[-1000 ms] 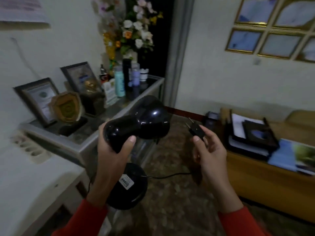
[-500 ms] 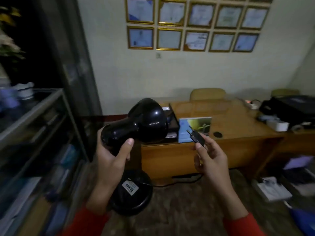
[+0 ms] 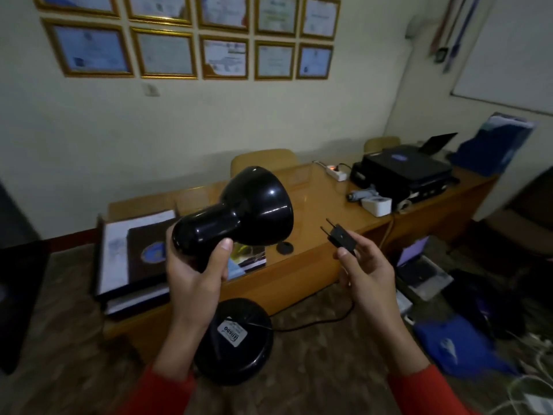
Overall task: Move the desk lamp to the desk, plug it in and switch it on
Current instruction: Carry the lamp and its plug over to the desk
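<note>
Desk lamp (image 3: 236, 214): held in the air before the desk (image 3: 314, 205), gripped at the head by the left hand (image 3: 194, 271); its base (image 3: 236, 342) is hung below, beneath the hand. Plug (image 3: 339, 236): held to the right of the lamp head by the right hand (image 3: 368, 271), prongs pointed up and left; the cord (image 3: 317, 323) is run from base to hand. On the desk: stacked folders (image 3: 134, 250) at the left end, a power strip (image 3: 336, 172) at the back, a printer (image 3: 404, 172) at the right. Chair (image 3: 263, 160): placed behind the desk, against the wall. Framed certificates (image 3: 191, 40): hung on the wall above.
</note>
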